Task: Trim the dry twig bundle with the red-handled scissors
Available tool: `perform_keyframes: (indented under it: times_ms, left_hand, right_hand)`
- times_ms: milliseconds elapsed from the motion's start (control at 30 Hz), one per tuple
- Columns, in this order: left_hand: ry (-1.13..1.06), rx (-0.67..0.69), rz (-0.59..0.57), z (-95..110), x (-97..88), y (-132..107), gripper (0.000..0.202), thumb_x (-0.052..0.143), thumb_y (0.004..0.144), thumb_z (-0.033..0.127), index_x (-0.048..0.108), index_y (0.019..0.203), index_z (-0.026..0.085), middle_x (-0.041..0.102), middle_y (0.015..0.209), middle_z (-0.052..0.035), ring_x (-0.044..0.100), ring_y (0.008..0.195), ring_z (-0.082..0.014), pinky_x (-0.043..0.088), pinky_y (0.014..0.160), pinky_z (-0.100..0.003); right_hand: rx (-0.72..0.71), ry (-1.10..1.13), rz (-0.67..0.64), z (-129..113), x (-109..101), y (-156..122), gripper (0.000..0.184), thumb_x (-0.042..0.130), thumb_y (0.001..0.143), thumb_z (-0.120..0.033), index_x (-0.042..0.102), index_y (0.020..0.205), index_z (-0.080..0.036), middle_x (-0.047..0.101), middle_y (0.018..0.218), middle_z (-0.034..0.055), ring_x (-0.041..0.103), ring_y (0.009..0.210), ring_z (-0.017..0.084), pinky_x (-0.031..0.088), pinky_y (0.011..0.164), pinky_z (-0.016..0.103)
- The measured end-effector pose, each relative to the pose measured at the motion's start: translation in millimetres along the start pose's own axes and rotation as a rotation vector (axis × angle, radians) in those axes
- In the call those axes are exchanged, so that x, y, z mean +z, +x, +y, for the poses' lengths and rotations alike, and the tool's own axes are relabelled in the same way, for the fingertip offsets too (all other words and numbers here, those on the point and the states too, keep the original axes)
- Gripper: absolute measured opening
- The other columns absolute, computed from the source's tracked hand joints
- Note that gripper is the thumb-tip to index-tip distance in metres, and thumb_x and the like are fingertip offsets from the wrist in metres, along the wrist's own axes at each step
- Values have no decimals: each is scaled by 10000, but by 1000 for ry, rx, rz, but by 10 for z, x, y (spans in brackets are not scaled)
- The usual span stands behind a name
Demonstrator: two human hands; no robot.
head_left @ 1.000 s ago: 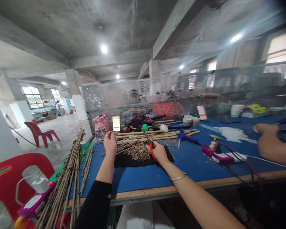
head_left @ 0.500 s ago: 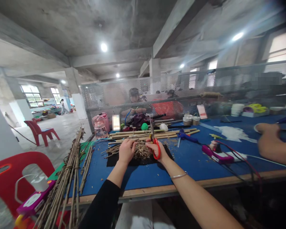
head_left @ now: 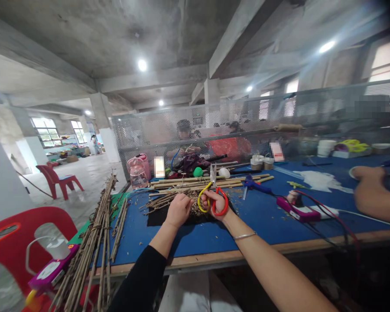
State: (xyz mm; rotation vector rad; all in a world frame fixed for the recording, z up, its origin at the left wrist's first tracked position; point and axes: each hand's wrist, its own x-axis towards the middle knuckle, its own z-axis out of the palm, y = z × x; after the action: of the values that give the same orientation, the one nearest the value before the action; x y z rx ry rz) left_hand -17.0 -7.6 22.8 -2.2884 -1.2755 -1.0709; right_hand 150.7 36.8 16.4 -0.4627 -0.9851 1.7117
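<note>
- A black cloth (head_left: 157,218) lies on the blue tabletop (head_left: 133,245), its edges showing around the left hand.
- The scissors (head_left: 213,181) are over the cloth's right part: one yellow loop, one red, with bare metal blades pointing away from the person, tips slightly apart.
- The right hand (head_left: 216,203), above the cloth's right part, grips the scissors, fingers curled about the handles; a silver bangle (head_left: 245,236) circles the wrist.
- The left hand (head_left: 178,211), over the cloth's middle, is curled, thumb and fingers drawn together; whether they pinch anything I cannot tell.
- Pale brown chips (head_left: 195,209) are heaped on the cloth, partly hidden by the hands.
- Thin brown twigs (head_left: 162,200) lie along the cloth's far left part.
- Smooth tan rods (head_left: 170,185) lie beyond the cloth.
- A bundle of long, rough sticks (head_left: 92,238) lies left of the cloth.
</note>
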Motion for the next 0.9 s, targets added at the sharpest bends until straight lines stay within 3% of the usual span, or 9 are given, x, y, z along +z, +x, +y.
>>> perform_keyframes:
  times_ms: [133, 267, 367, 600, 767, 900]
  left_hand:
    - [-40, 79, -45, 90, 7, -33, 279, 353, 857, 237, 480, 1088, 145, 574, 842, -82, 523, 798, -163, 431, 716, -299]
    - [-64, 265, -154, 217, 4, -57, 273, 343, 845, 186, 472, 1082, 147, 586, 843, -87, 540, 783, -167, 445, 716, -311]
    - [-88, 298, -170, 230, 4, -62, 274, 376, 816, 161, 472, 1073, 151, 588, 872, -89, 548, 821, -173, 451, 742, -320]
    - [40, 45, -41, -26, 103, -68, 244, 373, 836, 141, 527, 1022, 178, 621, 955, -70, 572, 885, -144, 455, 787, -265]
    - [167, -138, 26, -133, 70, -100, 278, 393, 848, 185, 546, 1078, 217, 626, 1028, -54, 586, 883, -128, 445, 738, -200]
    - [198, -259, 69, -159, -6, -103, 292, 366, 868, 248, 560, 1087, 252, 607, 1079, -40, 571, 918, -127, 430, 736, -191]
  right_hand:
    - [-28, -13, 10, -6, 7, 7, 188, 617, 652, -328, 507, 678, -178, 476, 490, -45, 382, 389, 67, 268, 376, 188]
    - [21, -95, -15, 3, 70, -24, 242, 641, 632, -314, 440, 598, -182, 382, 425, -76, 273, 338, 43, 194, 356, 181]
    - [12, -104, -16, 5, 77, -22, 269, 651, 622, -318, 419, 584, -187, 353, 405, -86, 245, 331, 40, 168, 354, 183]
    - [-82, -7, 188, -35, -96, 56, 229, 644, 591, -334, 499, 679, -180, 478, 481, -54, 375, 364, 65, 237, 356, 190]
    - [-96, -5, 232, -23, -92, 45, 218, 645, 591, -318, 521, 694, -170, 534, 515, -32, 439, 395, 73, 294, 368, 187]
    - [-91, -26, 194, -17, -8, -3, 220, 662, 574, -275, 509, 693, -171, 569, 550, -18, 485, 443, 82, 319, 380, 174]
